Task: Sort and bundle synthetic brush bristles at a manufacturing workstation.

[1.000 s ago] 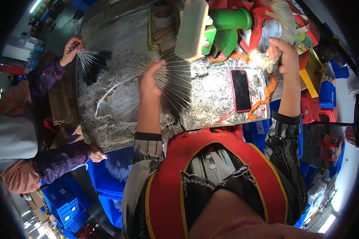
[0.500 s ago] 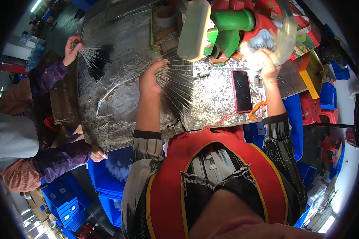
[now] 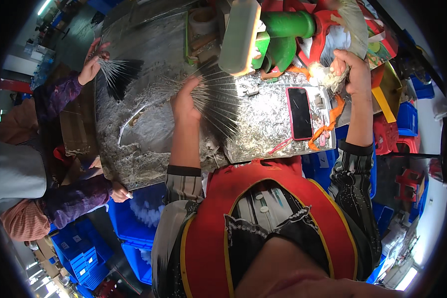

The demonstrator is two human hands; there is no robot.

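My left hand point(image 3: 185, 103) is closed round the pale stems of a wide fan of thin, feather-like strands point(image 3: 217, 102) with black outer ends. The fan spreads to the right over the worktop point(image 3: 149, 129). At the right, my right hand point(image 3: 355, 72) has its fingers curled in beside a pale, fuzzy clump point(image 3: 329, 78) near the red and green machine parts. What those fingers hold is hidden. A dark phone with a red case point(image 3: 300, 113) lies between my hands.
A co-worker's hand point(image 3: 88, 68) at the left holds a smaller black fan point(image 3: 120, 77). A lamp head point(image 3: 240, 37) and a green metal part point(image 3: 288, 25) rise at the back. An orange strip point(image 3: 335, 111) lies right of the phone. Blue bins point(image 3: 129, 213) stand below the worktop.
My right hand has moved right from under the pale, blurred shape, which has swung up and away. My left hand stays on the fan. The co-worker's far hand has raised its fingers.
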